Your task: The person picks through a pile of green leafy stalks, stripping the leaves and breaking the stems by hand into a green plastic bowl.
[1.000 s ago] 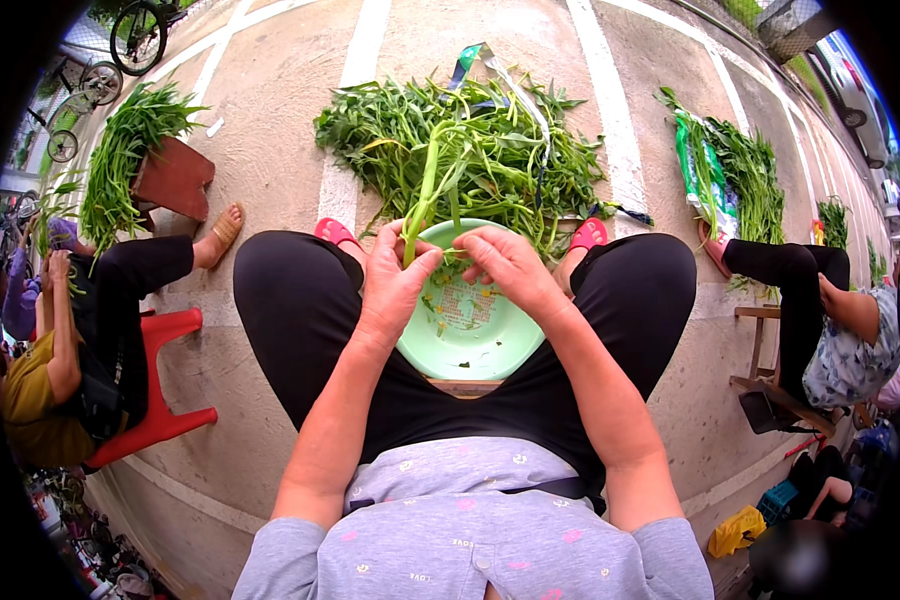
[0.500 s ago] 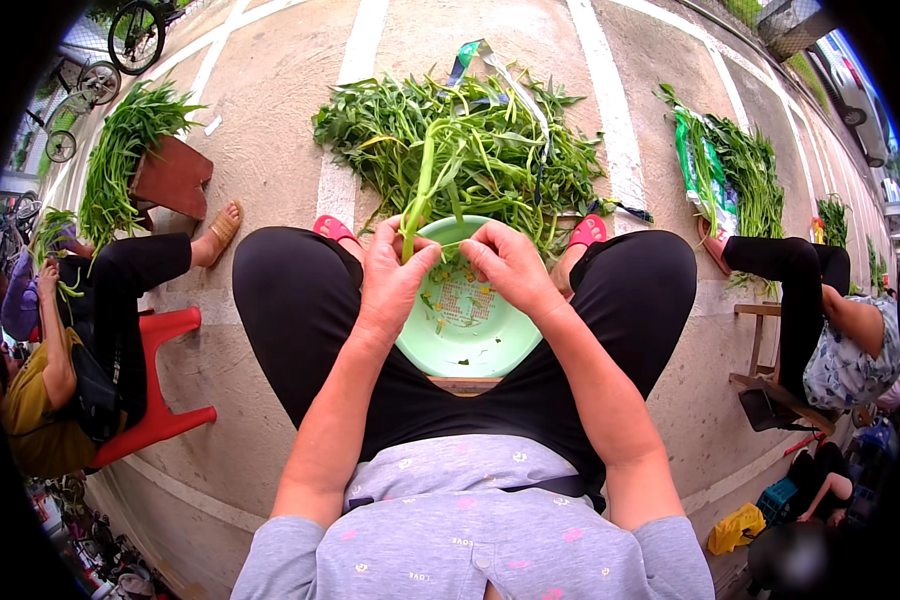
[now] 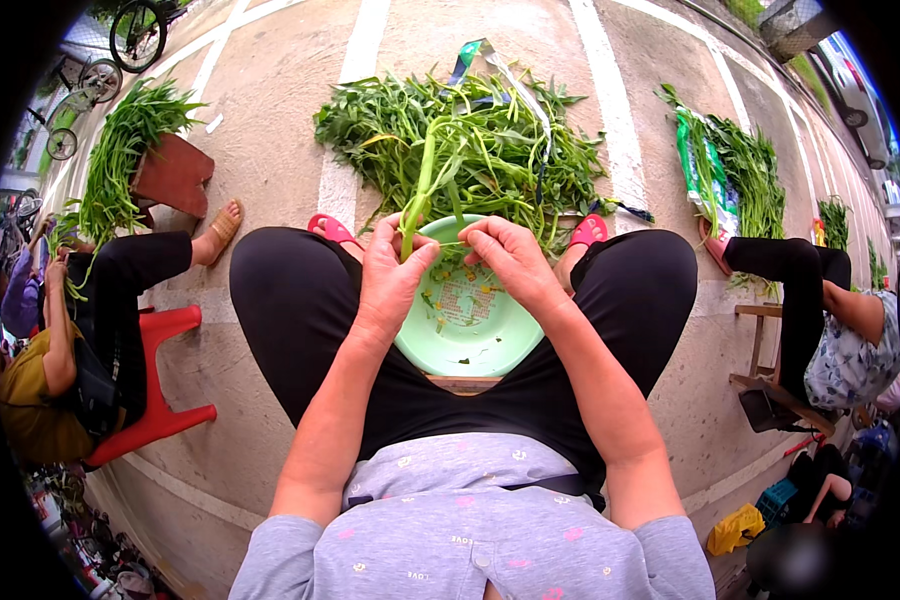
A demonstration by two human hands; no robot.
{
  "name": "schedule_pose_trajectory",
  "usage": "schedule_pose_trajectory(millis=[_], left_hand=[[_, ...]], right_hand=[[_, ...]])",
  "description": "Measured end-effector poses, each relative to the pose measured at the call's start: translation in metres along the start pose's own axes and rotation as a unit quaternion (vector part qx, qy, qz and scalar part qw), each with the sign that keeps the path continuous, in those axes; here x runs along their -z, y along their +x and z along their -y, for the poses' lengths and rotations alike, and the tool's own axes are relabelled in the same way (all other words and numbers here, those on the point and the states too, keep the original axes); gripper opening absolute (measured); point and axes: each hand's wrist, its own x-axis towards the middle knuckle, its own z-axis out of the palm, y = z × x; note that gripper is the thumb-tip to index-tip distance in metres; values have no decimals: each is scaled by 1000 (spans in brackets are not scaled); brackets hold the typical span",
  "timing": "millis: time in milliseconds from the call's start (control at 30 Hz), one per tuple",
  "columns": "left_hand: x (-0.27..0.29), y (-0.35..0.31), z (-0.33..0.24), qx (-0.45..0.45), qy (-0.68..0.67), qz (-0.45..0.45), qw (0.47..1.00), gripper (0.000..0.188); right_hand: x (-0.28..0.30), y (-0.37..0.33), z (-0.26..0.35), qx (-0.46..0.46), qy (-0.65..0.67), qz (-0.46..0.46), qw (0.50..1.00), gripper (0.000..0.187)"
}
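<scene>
My left hand (image 3: pixel 384 280) is closed round the lower end of a thick green water spinach stalk (image 3: pixel 425 182), which points away from me with its leafy top over the pile. To the right, my right hand (image 3: pixel 512 262) pinches the end of a thin green strand (image 3: pixel 452 244) that stretches across from the left hand. Both hands are above a pale green basin (image 3: pixel 467 352) between my knees. Small leaf scraps and yellowish bits (image 3: pixel 436 301) lie in it. Beyond the basin a large heap of water spinach (image 3: pixel 370 125) spreads over the ground.
A ribbon-like plastic strip (image 3: pixel 526 92) lies across the heap. At the left a person sits by a red plastic stool (image 3: pixel 160 350), with greens on a brown box (image 3: pixel 175 178). At the right another person sits on a wooden stool (image 3: pixel 760 312) near more greens (image 3: pixel 748 165).
My right hand has shifted slightly, and the strand between my hands looks thinner. My left hand keeps its hold on the stalk. At the left, the person's greens have moved a little.
</scene>
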Motion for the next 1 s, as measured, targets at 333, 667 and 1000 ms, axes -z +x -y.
schedule_pose_trajectory(millis=[333, 667, 1000], left_hand=[[-3, -2, 1, 1, 24, 12, 1000, 38], [-11, -3, 3, -30, 17, 34, 999, 40], [-11, -4, -1, -38, 40, 16, 998, 37]], right_hand=[[-7, -6, 0, 90, -188, -55, 976, 13], [-10, -4, 1, -46, 50, -55, 996, 18], [-1, 7, -4, -49, 37, -185, 981, 23]])
